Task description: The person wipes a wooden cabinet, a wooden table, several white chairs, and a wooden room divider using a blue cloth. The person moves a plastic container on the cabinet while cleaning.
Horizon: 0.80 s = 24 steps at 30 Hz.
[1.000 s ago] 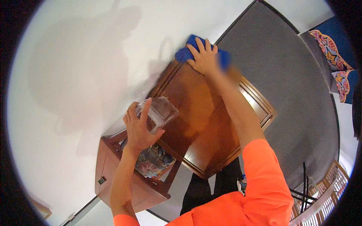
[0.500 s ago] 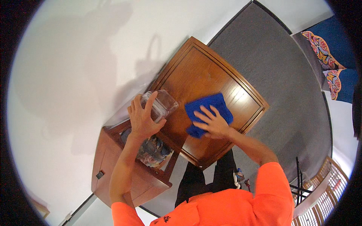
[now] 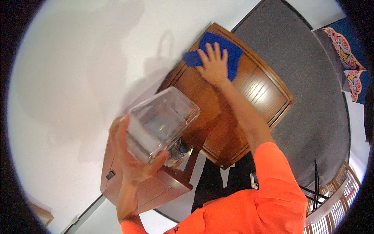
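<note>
My left hand [image 3: 134,165] grips a clear plastic container [image 3: 165,117] by its near end, thumb on one side and fingers on the other. The container is tilted and held up over the left edge of a brown wooden tabletop [image 3: 249,103]. My right hand [image 3: 215,69] lies flat with spread fingers on a blue cloth [image 3: 235,52]. That cloth rests on the tabletop's far corner next to the wall, one flap reaching over toward the left edge.
A reddish-brown cabinet [image 3: 156,193] with a partly hidden dark patterned item in its opening stands at lower left, by the white wall [image 3: 70,78]. Grey carpet [image 3: 311,101] spreads to the right. A slatted wooden piece [image 3: 339,202] and black legs are at lower right.
My right hand and the blue cloth have slid from the tabletop's middle to its far corner. My left hand has raised the container off the tabletop and nearer to me.
</note>
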Each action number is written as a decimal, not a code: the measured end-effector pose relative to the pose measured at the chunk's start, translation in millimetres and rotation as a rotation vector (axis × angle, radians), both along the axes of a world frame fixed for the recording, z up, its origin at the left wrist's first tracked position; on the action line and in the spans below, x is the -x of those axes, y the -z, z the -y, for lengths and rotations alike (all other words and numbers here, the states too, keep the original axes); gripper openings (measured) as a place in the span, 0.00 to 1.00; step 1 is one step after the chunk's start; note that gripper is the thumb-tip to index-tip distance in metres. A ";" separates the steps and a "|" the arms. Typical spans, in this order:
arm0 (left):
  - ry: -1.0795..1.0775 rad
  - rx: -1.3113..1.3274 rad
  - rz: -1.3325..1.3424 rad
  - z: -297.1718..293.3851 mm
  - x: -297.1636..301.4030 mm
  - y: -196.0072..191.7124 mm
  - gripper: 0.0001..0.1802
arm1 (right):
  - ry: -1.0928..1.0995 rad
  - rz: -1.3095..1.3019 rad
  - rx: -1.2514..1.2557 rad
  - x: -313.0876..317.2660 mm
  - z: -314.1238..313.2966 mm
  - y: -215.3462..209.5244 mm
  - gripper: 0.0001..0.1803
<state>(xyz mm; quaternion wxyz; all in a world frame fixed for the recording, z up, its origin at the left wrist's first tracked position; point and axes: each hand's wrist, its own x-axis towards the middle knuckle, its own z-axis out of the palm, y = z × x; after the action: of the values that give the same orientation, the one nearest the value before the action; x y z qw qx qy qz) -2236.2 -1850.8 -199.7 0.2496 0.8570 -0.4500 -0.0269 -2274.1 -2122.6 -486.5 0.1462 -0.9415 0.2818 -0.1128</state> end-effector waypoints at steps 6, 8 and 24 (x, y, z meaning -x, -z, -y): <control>-0.194 0.052 0.126 -27.2 20.8 -62.9 0.71 | -0.393 -0.079 -0.078 -18.2 -178.6 -1.0 0.36; -0.278 0.083 0.054 -28.7 24.2 -76.1 0.71 | -0.598 -0.058 -0.263 -3.6 -204.9 -21.2 0.35; 0.024 -0.042 -0.058 -4.9 7.9 -27.7 0.58 | -1.011 -0.185 -0.396 300.0 -73.0 -30.5 0.42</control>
<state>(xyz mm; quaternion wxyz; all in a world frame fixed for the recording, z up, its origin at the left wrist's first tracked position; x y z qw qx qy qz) -2244.1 -1845.9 -172.0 0.2443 0.8553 -0.4523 -0.0642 -2574.0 -2049.6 -456.0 0.3311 -0.9201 -0.1782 0.1101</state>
